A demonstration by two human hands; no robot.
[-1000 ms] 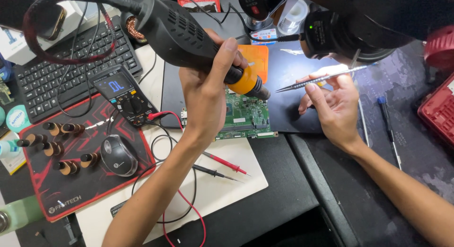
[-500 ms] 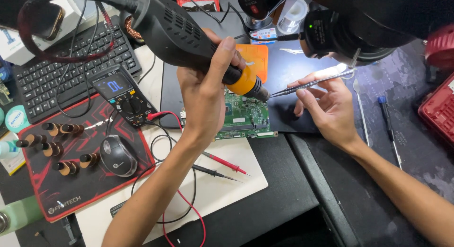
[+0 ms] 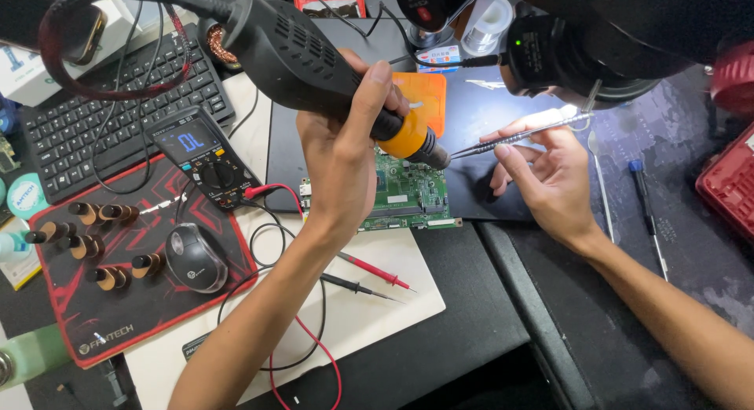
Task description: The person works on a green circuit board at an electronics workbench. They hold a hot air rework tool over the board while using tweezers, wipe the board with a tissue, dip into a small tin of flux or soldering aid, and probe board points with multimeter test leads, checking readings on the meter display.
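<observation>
Crowded electronics tabletop (image 3: 471, 316), dark surface with a pale mat at centre. Far left: black keyboard (image 3: 102, 119); below it a red-and-black mouse pad (image 3: 118, 316) carrying a black mouse (image 3: 195, 257) and a cluster of small brown-tipped nozzles (image 3: 94, 245). A multimeter (image 3: 200, 151) sits at the pad's upper corner; its red and black probes (image 3: 369, 272) lie loose on the pale mat.

Left hand (image 3: 342, 151) is closed around a black hot-air handle (image 3: 314, 64) with an orange collar, nozzle pointing down and right. The green circuit board (image 3: 412, 198) lies directly under and just right of this hand, partly covered by it; its lower edge meets the pale mat.

Right hand (image 3: 550, 174) pinches metal tweezers (image 3: 518, 135) between thumb and fingers, remaining fingers spread; the tips end just beside the nozzle, above the board's right edge.

Open room: dark mat right of the board, up to 2 thin tools (image 3: 644, 206) and a red case (image 3: 726, 182) at the right edge.
</observation>
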